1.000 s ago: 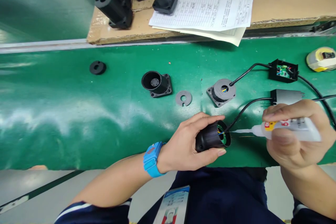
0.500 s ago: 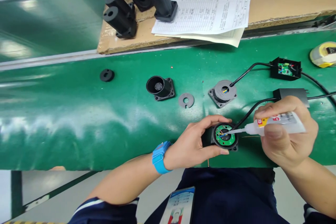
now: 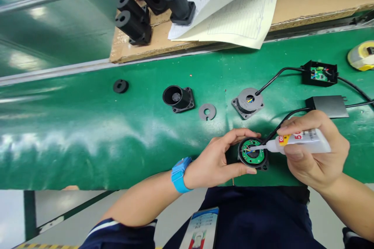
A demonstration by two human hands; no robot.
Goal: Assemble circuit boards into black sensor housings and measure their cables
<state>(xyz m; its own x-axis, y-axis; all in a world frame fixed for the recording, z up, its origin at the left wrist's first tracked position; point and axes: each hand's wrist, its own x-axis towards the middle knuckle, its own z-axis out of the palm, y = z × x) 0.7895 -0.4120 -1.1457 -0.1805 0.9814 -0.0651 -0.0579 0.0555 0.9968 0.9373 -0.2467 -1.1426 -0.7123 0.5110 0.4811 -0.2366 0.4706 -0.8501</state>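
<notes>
My left hand (image 3: pixel 217 158), with a blue wrist strap (image 3: pixel 180 175) behind it, grips a round black motor housing (image 3: pixel 264 166) between thumb and fingers. Inside the housing a green ring-shaped circuit board (image 3: pixel 257 159) faces up, with thin coloured wires at its centre. In my right hand (image 3: pixel 324 155) is a white glue bottle (image 3: pixel 309 141), held nearly level. Its thin nozzle points left over the board's centre, near the wires; whether the tip touches I cannot tell. A black cable (image 3: pixel 280 126) runs from the housing to a black box (image 3: pixel 329 106).
Behind my hands lie a capped motor (image 3: pixel 250 101) wired to an open circuit box (image 3: pixel 320 74), a notched grey disc (image 3: pixel 207 112), a black cup-shaped housing (image 3: pixel 181 98) and a small black cap (image 3: pixel 120 86). A tape roll (image 3: pixel 362 55) sits right. Papers (image 3: pixel 239 23) and black housings (image 3: pixel 179 4) occupy the cardboard.
The glue bottle and my right hand have shifted slightly left, bringing the nozzle further over the board. The top paper sheet on the cardboard has lifted and curled over.
</notes>
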